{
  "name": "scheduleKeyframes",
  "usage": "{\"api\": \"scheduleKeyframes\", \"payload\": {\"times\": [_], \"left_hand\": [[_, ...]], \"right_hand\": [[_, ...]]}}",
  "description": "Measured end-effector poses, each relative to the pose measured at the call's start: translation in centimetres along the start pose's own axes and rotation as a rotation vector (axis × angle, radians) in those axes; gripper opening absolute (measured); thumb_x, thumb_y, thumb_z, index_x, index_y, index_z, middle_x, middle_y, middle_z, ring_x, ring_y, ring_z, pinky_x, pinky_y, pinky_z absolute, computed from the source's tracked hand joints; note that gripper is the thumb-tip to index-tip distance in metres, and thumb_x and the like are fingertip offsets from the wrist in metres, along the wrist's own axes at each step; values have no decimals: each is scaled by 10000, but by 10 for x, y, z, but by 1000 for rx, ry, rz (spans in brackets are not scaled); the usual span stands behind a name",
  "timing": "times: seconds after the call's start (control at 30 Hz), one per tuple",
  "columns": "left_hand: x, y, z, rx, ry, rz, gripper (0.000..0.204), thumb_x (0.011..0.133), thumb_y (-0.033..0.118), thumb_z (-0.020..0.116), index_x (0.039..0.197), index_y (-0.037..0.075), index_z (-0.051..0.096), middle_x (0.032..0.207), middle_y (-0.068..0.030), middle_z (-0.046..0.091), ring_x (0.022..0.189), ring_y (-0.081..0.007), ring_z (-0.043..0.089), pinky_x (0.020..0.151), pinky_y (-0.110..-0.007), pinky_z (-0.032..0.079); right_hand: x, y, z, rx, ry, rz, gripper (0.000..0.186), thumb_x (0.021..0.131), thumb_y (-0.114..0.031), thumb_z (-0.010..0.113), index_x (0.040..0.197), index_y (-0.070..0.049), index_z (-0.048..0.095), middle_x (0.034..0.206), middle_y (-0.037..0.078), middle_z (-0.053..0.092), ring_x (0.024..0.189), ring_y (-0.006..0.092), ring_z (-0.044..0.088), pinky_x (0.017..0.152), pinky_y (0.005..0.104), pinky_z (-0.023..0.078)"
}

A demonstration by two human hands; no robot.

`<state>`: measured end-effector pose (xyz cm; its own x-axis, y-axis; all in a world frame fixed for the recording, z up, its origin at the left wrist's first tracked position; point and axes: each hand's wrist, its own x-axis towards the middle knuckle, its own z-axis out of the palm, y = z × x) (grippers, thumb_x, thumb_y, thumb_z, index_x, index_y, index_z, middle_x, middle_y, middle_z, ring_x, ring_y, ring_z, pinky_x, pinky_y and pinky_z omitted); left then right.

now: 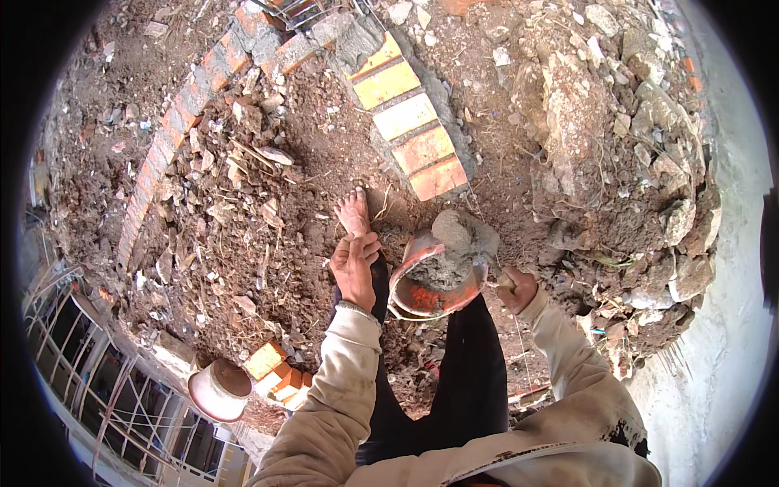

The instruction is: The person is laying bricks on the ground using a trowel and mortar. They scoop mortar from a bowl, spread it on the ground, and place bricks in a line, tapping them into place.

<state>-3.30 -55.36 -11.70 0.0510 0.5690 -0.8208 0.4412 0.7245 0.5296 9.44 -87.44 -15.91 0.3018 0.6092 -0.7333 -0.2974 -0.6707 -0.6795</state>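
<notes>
Head view, centre frame: right hand (519, 292) grips a handle (506, 282) beside the mortar bowl (430, 300), probably set close for easy reach, left hand (354, 268) curled, contents unclear

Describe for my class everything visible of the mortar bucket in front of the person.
The bucket is round and open-topped, perhaps plastic, its orange-red wall smeared with grey. A yellowish strip, possibly a handle, curves along its near rim. Grey mortar heaps toward the far side, leaving inner wall bare nearer the person. It is mouth up, left of the right hand; contact with the dark trousers is unclear.
</notes>
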Motion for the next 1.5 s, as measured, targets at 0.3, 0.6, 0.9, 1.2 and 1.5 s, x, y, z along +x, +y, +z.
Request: {"api": "scheduleKeyframes", "payload": {"times": [0.3, 0.6, 0.9, 1.2, 1.5], "left_hand": [[-5, 0, 41, -137, -385, 16, 225, 899, 123, 593, 1072, -20, 599, 925, -61, 636, 852, -133, 602, 795, -272, 492], [51, -18, 49, 187, -522, -102, 335, 897, 142, 551, 1151, -76, 553, 1028, -174, 637, 971, -220, 626, 879, -317, 500], [66, 18, 51, 3, -517, -315, 344, 929, 181, 535, 1195, -36, 540, 1076, -119, 610, 1005, -186, 613, 830, -298, 497], [64, 20, 58, -5, -445, -290, 287, 887, 114, 581, 1141, -20, 584, 986, -80, 647, 924, -136, 609, 811, -246, 475], [63, 14, 59, -52, -496, -322, 363, 920, 180, 536, 1197, -55, 528, 1057, -134, 629, 989, -200, 617, 876, -309, 484]], "right_hand": [[225, -162, -39, -213, 589, -401, 194, 731, -133, 545, 871, 1, 567, 614, 158, 543, 520, 264, 535, 513, 387, 421], [494, -268, -16, -696, 702, -168, 346, 747, -193, 615, 979, 56, 555, 873, 294, 624, 872, 454, 601, 795, 486, 490], [489, -300, -9, -812, 588, 31, 356, 776, -185, 598, 1052, 35, 556, 1002, 297, 614, 960, 429, 599, 869, 471, 476], [501, -311, -1, -838, 609, 122, 261, 776, -175, 614, 959, 11, 615, 944, 252, 643, 997, 385, 596, 867, 440, 483], [522, -307, 23, -933, 514, -35, 306, 775, -159, 599, 1008, 37, 564, 997, 270, 623, 958, 423, 609, 844, 475, 491]]}}
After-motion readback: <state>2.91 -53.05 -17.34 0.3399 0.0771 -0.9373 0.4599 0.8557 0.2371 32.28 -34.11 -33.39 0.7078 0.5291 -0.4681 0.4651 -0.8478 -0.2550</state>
